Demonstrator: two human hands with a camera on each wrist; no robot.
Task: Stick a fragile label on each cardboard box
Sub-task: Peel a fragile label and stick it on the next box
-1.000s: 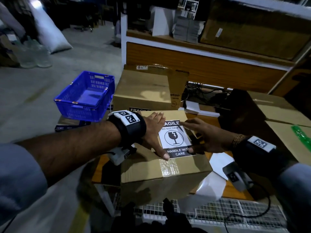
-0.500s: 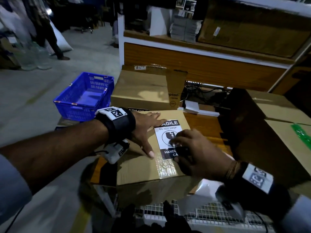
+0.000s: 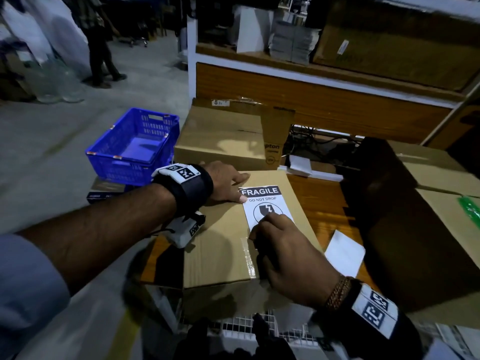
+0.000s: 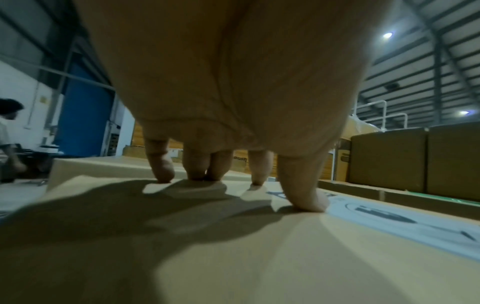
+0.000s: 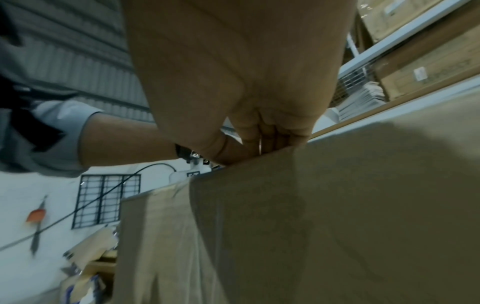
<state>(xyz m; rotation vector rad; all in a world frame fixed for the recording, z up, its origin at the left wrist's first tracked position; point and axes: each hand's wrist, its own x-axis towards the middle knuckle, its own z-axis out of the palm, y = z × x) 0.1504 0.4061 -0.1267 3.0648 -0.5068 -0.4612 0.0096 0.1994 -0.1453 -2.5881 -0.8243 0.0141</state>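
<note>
A taped cardboard box (image 3: pixel 220 245) lies in front of me with a white FRAGILE label (image 3: pixel 261 203) on its top. My left hand (image 3: pixel 226 183) lies flat on the box left of the label, fingers straight, the thumb tip at the label's upper left corner (image 4: pixel 309 197). My right hand (image 3: pixel 283 245) covers the label's lower half and presses on it with its fingers; whether they lie flat is hidden. In the right wrist view the box's side (image 5: pixel 311 226) fills the frame and the fingers (image 5: pixel 267 142) reach over its top edge.
A second cardboard box (image 3: pixel 223 141) stands behind the first, a blue plastic crate (image 3: pixel 135 149) to its left. Larger boxes (image 3: pixel 428 216) crowd the right side. White backing sheets (image 3: pixel 345 253) lie on the wooden table. A wire rack (image 3: pixel 259 331) sits below. A person stands far left.
My right hand has slid from the label's right edge onto its lower half, toward me. My left hand has shifted up, its thumb moving from the label's lower left to its upper left corner.
</note>
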